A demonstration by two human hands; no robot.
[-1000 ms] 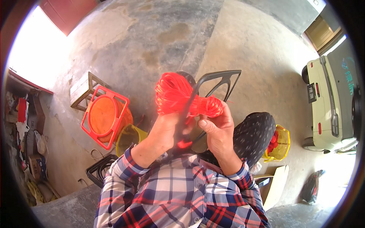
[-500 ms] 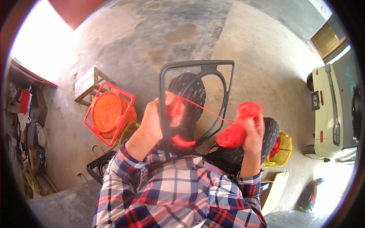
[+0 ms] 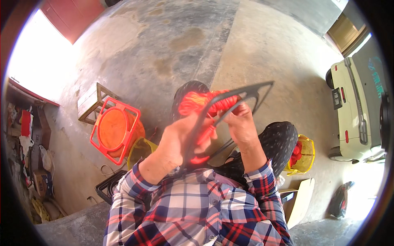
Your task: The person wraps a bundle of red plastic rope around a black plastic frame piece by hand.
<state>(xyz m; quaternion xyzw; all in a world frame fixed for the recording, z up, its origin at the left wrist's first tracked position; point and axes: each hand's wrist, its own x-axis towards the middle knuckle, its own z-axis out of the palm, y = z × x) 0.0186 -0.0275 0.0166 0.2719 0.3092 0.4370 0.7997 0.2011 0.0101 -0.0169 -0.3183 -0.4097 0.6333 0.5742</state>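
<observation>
Nearest: plaid shirt (image 3: 184,201), both forearms raised over the lap. Left hand (image 3: 176,137) closed on the side bar of a black plastic frame (image 3: 246,89), its fingers near the red-wrapped stretch of the inner ring (image 3: 200,160). Right hand (image 3: 242,125) grasping the near end of a hank of red cord (image 3: 191,104); the hank lies across the frame, partly behind its bar, above the dark speckled trousers (image 3: 274,145).

Change: half a second back the hank was out to the right, strand drawn straight. Now it is up against the frame, which has tipped toward edge-on. Reads as cord being passed around the ring; strand itself too blurred to follow.

Farther, on the concrete floor (image 3: 197,53): red frame (image 3: 105,153) and wooden stool (image 3: 89,101) toward its left edge, yellow basket (image 3: 308,166) to the right, pale green vehicle (image 3: 357,102) at its right edge.
</observation>
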